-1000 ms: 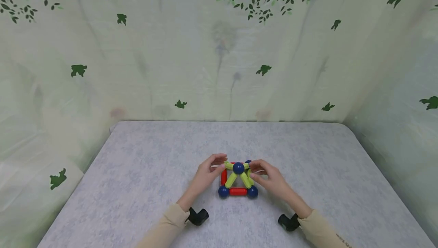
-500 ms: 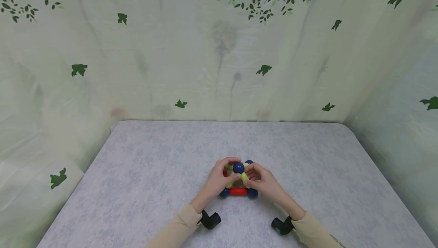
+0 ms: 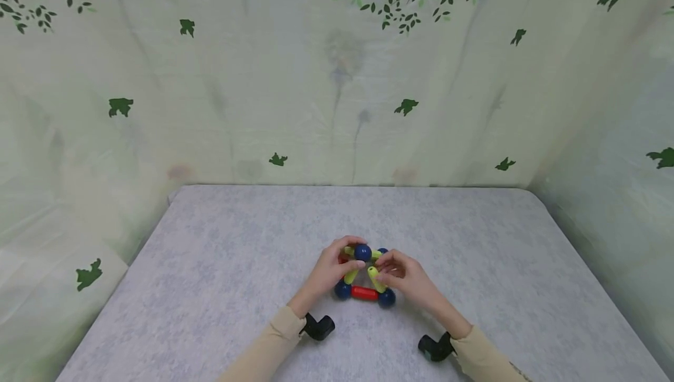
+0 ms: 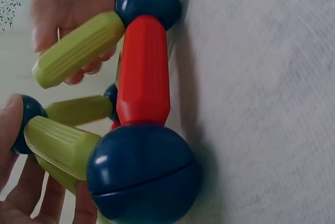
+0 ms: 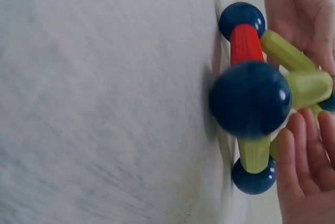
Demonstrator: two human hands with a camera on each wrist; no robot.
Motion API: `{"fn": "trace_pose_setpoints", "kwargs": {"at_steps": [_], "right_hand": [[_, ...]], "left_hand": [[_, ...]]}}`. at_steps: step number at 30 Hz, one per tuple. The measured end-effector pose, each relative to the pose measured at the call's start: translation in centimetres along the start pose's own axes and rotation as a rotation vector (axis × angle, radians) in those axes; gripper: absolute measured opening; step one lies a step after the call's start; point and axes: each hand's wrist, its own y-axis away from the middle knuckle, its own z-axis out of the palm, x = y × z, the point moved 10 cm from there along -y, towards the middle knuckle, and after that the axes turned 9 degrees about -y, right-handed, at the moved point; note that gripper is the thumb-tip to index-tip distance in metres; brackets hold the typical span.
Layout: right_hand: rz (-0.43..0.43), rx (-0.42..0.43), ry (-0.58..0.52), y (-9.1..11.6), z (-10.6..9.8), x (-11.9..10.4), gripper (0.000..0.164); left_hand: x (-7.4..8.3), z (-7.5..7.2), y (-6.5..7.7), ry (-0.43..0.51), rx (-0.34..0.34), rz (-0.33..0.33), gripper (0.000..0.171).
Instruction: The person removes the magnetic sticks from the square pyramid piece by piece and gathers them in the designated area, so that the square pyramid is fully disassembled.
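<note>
A frame of magnetic building rods and balls stands on the table, with a red rod [image 3: 364, 293] between two blue balls at its front. My left hand [image 3: 327, 271] holds the top blue ball [image 3: 363, 253], thumb on its near side and fingers behind. My right hand [image 3: 406, 276] pinches the front right yellow-green rod [image 3: 375, 279]. That rod's upper end is apart from the top ball; its lower end meets the front right blue ball [image 3: 387, 298]. In the left wrist view, another yellow-green rod [image 4: 63, 145] joins the held ball to a lower blue ball [image 4: 144, 174].
The grey table [image 3: 253, 230] spreads out around the frame. A pale curtain [image 3: 295, 78] with printed leaves hangs behind it and at both sides. Each wrist bears a black camera, such as the left camera [image 3: 319, 327].
Both hands have moved inward onto the frame. The top ball has shifted slightly left and away, and the front right rod has parted from it. The frame's front has turned slightly.
</note>
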Motion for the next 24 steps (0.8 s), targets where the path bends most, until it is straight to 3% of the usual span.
{"fn": "trace_pose_setpoints", "kwargs": {"at_steps": [5,9,24], "right_hand": [[-0.057,0.102,0.106,-0.5,-1.6,-0.3,0.021],[-0.062,0.07,0.194,-0.9,-1.6,-0.2,0.026],[-0.081,0.028,0.208,-0.4,-0.4,-0.3,0.018]], "left_hand": [[0.7,0.5,-0.2,0.041,-0.083,0.028,0.037],[1.1,0.8,-0.4,0.049,-0.119,0.047,0.038],[1.8,0.5,-0.8,-0.21,0.006,0.153,0.035]]}}
